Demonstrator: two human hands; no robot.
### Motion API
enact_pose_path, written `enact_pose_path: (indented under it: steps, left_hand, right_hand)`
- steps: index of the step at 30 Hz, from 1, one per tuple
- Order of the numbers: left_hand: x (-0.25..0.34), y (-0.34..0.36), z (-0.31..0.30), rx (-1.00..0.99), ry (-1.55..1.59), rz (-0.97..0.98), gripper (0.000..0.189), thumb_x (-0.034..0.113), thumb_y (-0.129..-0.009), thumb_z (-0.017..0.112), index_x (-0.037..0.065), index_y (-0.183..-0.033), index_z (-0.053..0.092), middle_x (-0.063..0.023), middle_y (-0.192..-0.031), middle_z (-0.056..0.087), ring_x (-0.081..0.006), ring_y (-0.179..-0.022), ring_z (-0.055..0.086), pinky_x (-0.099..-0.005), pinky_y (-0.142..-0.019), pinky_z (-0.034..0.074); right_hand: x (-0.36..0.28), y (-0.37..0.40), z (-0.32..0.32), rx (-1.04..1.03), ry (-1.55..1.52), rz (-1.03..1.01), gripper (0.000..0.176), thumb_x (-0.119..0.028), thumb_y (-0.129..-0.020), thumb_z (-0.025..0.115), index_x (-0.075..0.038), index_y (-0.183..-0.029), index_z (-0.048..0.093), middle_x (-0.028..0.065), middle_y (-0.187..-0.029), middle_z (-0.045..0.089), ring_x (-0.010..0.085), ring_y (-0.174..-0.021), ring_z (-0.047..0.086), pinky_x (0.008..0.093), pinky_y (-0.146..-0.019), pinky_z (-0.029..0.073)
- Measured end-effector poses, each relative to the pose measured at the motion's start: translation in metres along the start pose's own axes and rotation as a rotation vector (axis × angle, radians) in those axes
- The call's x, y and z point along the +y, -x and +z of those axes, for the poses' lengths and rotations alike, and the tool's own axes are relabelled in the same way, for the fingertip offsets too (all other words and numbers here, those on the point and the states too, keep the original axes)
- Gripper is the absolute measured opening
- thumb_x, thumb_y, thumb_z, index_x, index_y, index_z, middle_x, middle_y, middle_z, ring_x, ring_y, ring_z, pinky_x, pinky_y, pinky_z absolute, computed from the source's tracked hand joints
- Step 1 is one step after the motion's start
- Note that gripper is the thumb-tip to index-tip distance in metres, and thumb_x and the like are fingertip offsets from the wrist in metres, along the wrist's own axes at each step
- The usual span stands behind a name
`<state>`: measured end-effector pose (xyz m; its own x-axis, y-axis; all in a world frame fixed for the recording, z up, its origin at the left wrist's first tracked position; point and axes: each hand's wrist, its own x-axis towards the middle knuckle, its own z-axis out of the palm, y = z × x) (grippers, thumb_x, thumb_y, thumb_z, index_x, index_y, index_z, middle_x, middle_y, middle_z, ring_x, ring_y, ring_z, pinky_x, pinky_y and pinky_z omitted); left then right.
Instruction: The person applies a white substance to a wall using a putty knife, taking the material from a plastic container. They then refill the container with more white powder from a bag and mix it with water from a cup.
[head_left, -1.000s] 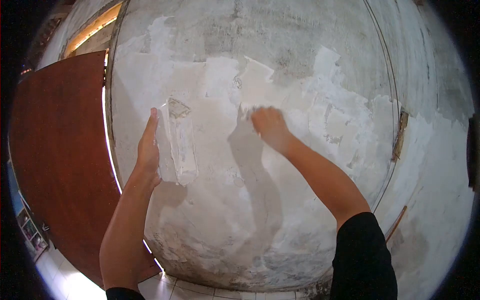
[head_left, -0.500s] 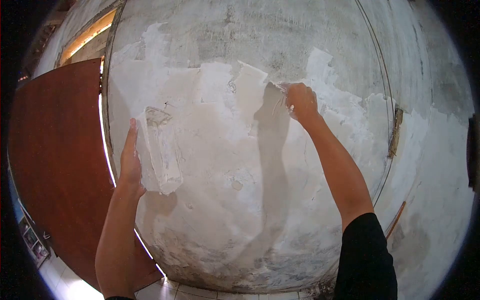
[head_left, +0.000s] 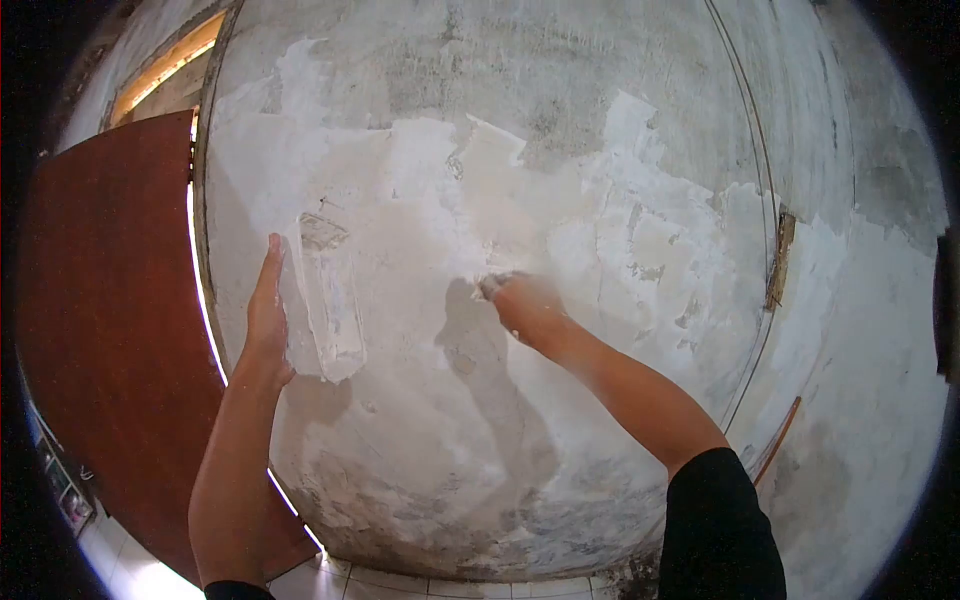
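Note:
My left hand (head_left: 267, 315) grips the side of a pale, putty-smeared tray (head_left: 335, 300), which is held upright with its long hollow face in view. Grey residue marks the tray's upper end. Near the middle of the wall (head_left: 420, 215), my right hand (head_left: 522, 303) is closed, slightly blurred, around what looks like a putty knife (head_left: 484, 287). Only a small part of that tool shows at the fingers, close against the wall. White putty coats the wall's middle band in uneven patches, with bare grey cement above.
A brown door (head_left: 110, 330) stands at the left beside a bright gap. Cables (head_left: 752, 110) run down the wall on the right to a wooden strip (head_left: 783, 260). A thin stick (head_left: 780, 440) leans lower right. Pale floor tiles (head_left: 470, 588) lie along the bottom.
My right hand has swept down and to the left across the wall, its shadow moving along. My left hand and the tray stay nearly in place.

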<state>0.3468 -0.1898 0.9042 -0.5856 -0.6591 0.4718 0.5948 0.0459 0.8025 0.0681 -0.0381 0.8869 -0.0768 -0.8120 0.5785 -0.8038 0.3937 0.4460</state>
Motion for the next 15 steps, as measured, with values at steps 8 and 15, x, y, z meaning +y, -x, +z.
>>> enact_pose_path:
  steps: [8,15]
  left_hand:
    - [-0.012,-0.008,-0.012,-0.047,-0.003,-0.012,0.076,0.061,-0.091,0.04,0.003,-0.14,0.036,-0.0175,-0.13,0.05,-0.0283,-0.115,0.054,-0.0409,-0.097,0.045]
    - [0.0,0.009,-0.031,-0.039,-0.028,0.033,0.071,0.059,-0.092,0.04,0.004,-0.137,0.04,-0.0163,-0.126,0.053,-0.0267,-0.111,0.056,-0.0391,-0.094,0.047]
  right_hand:
    - [-0.034,-0.002,0.093,0.228,0.147,-0.054,0.024,-0.02,-0.085,0.054,-0.001,-0.099,0.062,0.0134,-0.1,0.065,0.0285,-0.091,0.064,0.041,-0.073,0.053]
    - [-0.036,-0.004,0.013,-0.092,-0.165,0.182,0.017,-0.009,-0.078,0.057,-0.004,-0.094,0.062,0.0135,-0.088,0.066,0.0318,-0.083,0.066,0.0442,-0.068,0.051]
